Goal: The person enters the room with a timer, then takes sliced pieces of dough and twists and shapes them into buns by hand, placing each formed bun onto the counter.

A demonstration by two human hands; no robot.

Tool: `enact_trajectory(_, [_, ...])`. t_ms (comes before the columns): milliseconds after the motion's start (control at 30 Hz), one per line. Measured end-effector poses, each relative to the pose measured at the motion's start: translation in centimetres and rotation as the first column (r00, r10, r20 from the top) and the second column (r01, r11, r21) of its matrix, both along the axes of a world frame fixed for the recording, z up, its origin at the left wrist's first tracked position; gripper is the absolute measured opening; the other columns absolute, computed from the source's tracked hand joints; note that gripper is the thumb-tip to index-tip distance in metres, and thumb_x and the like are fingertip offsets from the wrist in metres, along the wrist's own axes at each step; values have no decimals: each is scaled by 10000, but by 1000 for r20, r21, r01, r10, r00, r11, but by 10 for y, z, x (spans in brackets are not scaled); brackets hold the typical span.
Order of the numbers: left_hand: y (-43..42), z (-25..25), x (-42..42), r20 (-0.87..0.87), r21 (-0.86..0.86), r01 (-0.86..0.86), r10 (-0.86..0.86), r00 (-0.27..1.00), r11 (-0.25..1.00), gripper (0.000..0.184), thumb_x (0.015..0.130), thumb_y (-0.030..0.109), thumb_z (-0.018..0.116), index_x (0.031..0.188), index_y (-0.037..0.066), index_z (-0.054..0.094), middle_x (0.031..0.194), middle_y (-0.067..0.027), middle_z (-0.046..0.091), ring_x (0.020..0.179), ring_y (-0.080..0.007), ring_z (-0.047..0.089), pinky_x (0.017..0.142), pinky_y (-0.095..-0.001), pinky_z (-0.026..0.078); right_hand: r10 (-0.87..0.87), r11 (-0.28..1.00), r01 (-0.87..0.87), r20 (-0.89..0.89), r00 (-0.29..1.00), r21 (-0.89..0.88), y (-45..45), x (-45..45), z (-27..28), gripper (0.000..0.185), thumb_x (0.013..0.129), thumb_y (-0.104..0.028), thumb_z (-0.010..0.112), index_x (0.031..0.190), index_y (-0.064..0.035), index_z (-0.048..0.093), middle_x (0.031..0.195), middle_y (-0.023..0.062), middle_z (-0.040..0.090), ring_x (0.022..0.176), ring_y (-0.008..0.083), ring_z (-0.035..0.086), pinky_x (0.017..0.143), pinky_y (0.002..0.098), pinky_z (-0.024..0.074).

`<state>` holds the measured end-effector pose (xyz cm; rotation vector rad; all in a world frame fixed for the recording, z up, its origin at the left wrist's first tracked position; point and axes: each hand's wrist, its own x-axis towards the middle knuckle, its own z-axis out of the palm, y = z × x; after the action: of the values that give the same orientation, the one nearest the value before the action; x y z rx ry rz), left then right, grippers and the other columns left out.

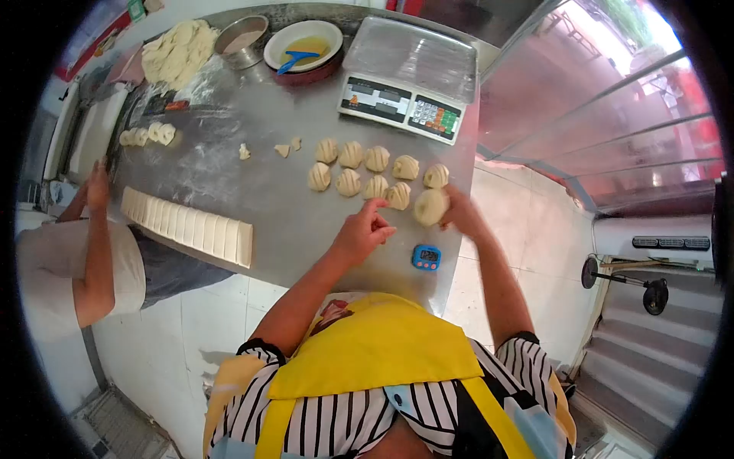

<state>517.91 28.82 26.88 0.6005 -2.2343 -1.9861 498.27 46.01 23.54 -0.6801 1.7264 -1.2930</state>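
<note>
Twisted dough buns (376,159) with scored tops stand in two rows on the steel table. At the right end, my right hand (459,213) grips the edge of a round dough bun (430,207), which is slightly blurred. My left hand (362,233) is just in front of the lower row, holding nothing, with its index finger and thumb apart and the other fingers partly curled. A blue digital timer (427,258) lies on the table in front of the bun in my right hand.
A digital scale (405,103) stands at the back right, beside a white bowl (325,34) of yellowish liquid and a metal pan (241,42). A sliced dough strip (187,227), small dough pieces (147,135) and a dough mass (177,52) lie leftward. A co-worker (84,260) stands at left.
</note>
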Motion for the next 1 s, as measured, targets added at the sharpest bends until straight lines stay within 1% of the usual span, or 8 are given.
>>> enact_trajectory(100, [-12, -5, -9, 88, 184, -49, 33, 996, 982, 378, 815, 121, 607, 1138, 25, 437, 705, -43, 607, 566, -96, 557, 494, -233, 426, -70, 997, 71, 33, 997, -27, 38, -77, 15, 278, 660, 0, 582, 933, -14, 531, 718, 55, 565, 587, 120, 556, 482, 246, 480])
enact_trajectory(433, [-33, -57, 26, 321, 152, -226, 169, 932, 962, 279, 822, 153, 597, 1050, 27, 498, 708, -56, 614, 544, -90, 558, 456, -223, 426, 15, 888, 25, -83, 996, 460, 34, -136, -85, 332, 703, 7, 596, 1030, -13, 548, 710, 59, 585, 568, 134, 584, 463, 266, 497])
enact_trajectory(467, [-33, -59, 30, 328, 152, -229, 169, 929, 962, 263, 829, 153, 591, 1045, 32, 501, 712, -53, 612, 550, -92, 554, 459, -224, 423, 39, 850, -36, 5, 999, 525, 33, -137, -62, 409, 709, -38, 644, 1102, -24, 532, 824, 90, 617, 668, 190, 611, 563, 305, 526])
enact_trajectory(567, [-34, -62, 31, 340, 163, -232, 166, 926, 959, 230, 839, 153, 579, 1028, 41, 512, 725, -48, 611, 566, -92, 550, 471, -226, 424, 328, 812, 22, -487, 810, 583, 43, -138, -44, 589, 693, -97, 701, 1227, -50, 457, 1071, 133, 572, 861, 242, 600, 713, 343, 522])
enact_trajectory(600, [-35, -63, 32, 346, 167, -233, 164, 924, 958, 221, 841, 154, 576, 1023, 43, 516, 730, -47, 611, 570, -91, 550, 476, -226, 427, 286, 855, 1, -473, 833, 519, 35, -125, -21, 770, 646, -126, 747, 1311, -72, 363, 1264, 160, 442, 1055, 292, 517, 868, 370, 461])
enact_trajectory(700, [-33, -62, 33, 321, 219, -236, 159, 934, 947, 203, 843, 152, 571, 1012, 52, 522, 739, -43, 612, 578, -92, 552, 487, -227, 433, 348, 921, -35, -780, 519, 388, 24, -99, -40, 868, 601, -124, 770, 1339, -81, 315, 1322, 169, 362, 1110, 328, 473, 926, 381, 424])
enact_trajectory(833, [-35, -63, 36, 345, 177, -211, 140, 928, 961, 195, 845, 156, 570, 1006, 54, 529, 742, -41, 613, 574, -93, 552, 491, -225, 436, 217, 933, 64, -694, 686, 354, 15, -92, -63, 760, 569, -172, 790, 1227, -40, 434, 1209, 153, 474, 1131, 355, 437, 954, 394, 389])
enact_trajectory(1000, [-41, -77, 55, 336, 198, -275, 198, 921, 941, 218, 834, 169, 585, 992, 29, 526, 741, -50, 618, 572, -93, 562, 490, -225, 452, 180, 947, 69, -699, 692, 313, 20, -92, -63, 683, 564, -161, 774, 1170, -41, 482, 1177, 164, 501, 1106, 358, 452, 953, 395, 389])
